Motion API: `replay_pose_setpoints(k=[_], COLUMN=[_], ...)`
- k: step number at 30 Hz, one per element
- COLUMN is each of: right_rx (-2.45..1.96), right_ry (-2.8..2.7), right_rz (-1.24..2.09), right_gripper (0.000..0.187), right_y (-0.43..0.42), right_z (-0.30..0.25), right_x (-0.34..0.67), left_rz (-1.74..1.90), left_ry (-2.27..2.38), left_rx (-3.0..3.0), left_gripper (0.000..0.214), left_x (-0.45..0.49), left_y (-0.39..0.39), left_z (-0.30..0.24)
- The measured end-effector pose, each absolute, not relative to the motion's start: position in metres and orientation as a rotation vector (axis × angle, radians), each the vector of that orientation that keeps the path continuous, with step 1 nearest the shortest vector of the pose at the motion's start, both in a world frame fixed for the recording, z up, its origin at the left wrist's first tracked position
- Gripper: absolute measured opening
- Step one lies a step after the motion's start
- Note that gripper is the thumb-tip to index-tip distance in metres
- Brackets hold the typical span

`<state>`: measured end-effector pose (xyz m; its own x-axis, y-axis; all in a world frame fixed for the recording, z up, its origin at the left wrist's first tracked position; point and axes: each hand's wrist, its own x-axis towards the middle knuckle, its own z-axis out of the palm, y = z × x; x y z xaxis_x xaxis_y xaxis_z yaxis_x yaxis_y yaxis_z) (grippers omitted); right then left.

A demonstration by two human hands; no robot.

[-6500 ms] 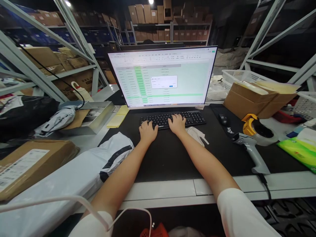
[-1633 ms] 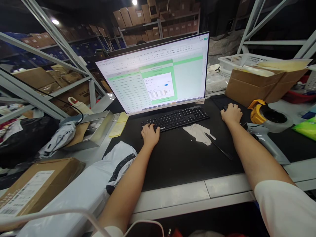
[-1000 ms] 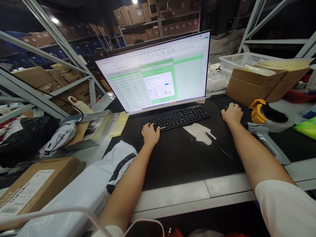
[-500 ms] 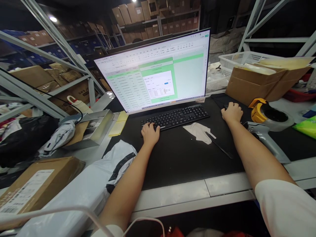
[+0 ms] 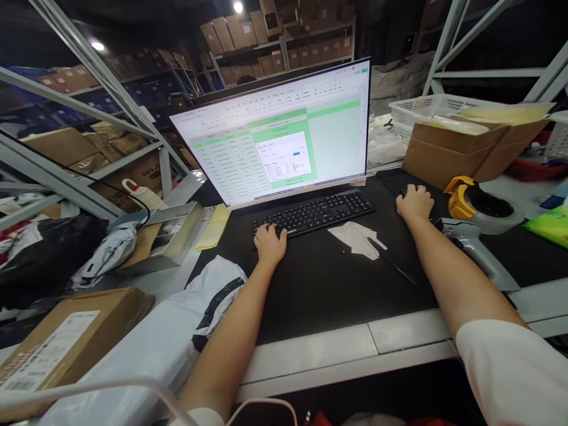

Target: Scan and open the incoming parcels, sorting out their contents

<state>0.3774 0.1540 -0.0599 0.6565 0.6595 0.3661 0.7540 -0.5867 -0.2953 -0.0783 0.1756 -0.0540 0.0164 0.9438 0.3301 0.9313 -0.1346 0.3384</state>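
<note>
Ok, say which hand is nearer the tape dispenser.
Right. The right hand is on the mouse pad beside the tape dispenser; the left hand rests on the keyboard, farther away.

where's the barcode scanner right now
In the head view, the barcode scanner lies on the right, beside the right forearm, just below the yellow tape dispenser.

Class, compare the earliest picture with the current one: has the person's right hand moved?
Yes. The right hand left the keyboard and went rightward; it rests beyond the keyboard's right end, near the tape dispenser.

Pale grey bench (image 5: 310, 349), black mat (image 5: 328, 290) bearing keyboard (image 5: 315, 212), white mailer bag (image 5: 146, 337), cardboard parcel (image 5: 71, 337), metal tray (image 5: 177, 239), barcode scanner (image 5: 474, 251).
</note>
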Motion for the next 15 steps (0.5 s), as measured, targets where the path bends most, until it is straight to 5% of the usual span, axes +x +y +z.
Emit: replay_pose_setpoints(k=[15], right_rx=[-2.484], right_ry=[-1.122], right_rz=[-0.243], right_gripper=[0.041], right_y=[0.1529], right_z=[-0.0573], right_x=[0.3772], left_rz=[0.757], left_ry=[2.055], left_rx=[2.225], left_gripper=[0.048], left_x=[-0.0781], left_y=[0.1757], left_z=[-0.0550])
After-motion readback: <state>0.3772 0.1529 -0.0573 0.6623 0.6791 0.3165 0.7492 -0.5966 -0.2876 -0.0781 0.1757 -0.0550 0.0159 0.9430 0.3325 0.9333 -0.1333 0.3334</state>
